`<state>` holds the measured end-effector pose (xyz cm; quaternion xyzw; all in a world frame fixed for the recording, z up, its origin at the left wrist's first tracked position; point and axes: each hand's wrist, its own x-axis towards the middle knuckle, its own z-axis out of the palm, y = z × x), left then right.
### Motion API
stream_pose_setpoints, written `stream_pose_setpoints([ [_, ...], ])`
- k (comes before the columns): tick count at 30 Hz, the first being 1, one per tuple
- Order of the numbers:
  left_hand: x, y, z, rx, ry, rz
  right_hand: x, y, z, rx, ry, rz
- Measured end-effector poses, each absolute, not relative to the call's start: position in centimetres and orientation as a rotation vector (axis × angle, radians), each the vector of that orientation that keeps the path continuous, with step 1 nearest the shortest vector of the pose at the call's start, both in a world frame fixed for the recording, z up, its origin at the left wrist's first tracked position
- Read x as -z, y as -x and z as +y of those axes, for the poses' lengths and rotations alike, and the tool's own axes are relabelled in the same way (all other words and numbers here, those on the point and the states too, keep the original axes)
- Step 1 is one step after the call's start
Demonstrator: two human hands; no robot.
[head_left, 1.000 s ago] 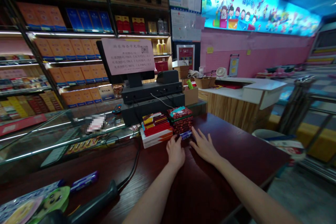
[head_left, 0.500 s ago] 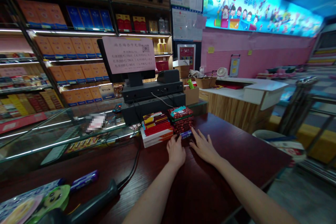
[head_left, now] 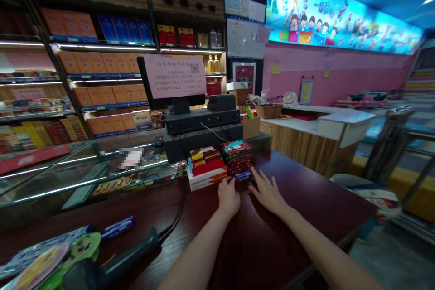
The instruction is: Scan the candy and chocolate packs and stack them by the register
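Observation:
Both my hands rest on a dark wooden counter [head_left: 299,199] in front of two stacks of flat packets. My left hand [head_left: 228,195] lies with fingers together, its fingertips touching the base of the red and green stack [head_left: 237,157], at a small purple packet [head_left: 242,175]. My right hand [head_left: 268,191] lies flat with fingers spread, just right of that stack. A second stack, red, yellow and white [head_left: 205,167], stands to the left of it.
A cash register with a pink notice [head_left: 175,75] on its screen stands behind the stacks. A barcode scanner [head_left: 112,267] with its cable, a purple bar [head_left: 118,228] and cartoon packets [head_left: 44,263] lie near left. Glass display case [head_left: 68,172] and goods shelves are left; a white counter [head_left: 326,120] right.
My hands have stayed where they were at the stacks. The view has shifted slightly, so everything sits a little to the right and lower.

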<state>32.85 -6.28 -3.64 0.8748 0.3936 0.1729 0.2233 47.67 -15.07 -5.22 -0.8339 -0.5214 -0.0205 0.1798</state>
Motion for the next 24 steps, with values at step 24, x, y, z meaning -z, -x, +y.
stream_pose_setpoints([
  [24, -1.7, -20.6, -3.7, -0.475, -2.652, 1.094, 1.9, -37.2, -12.3, 0.057, 2.081, -1.820],
])
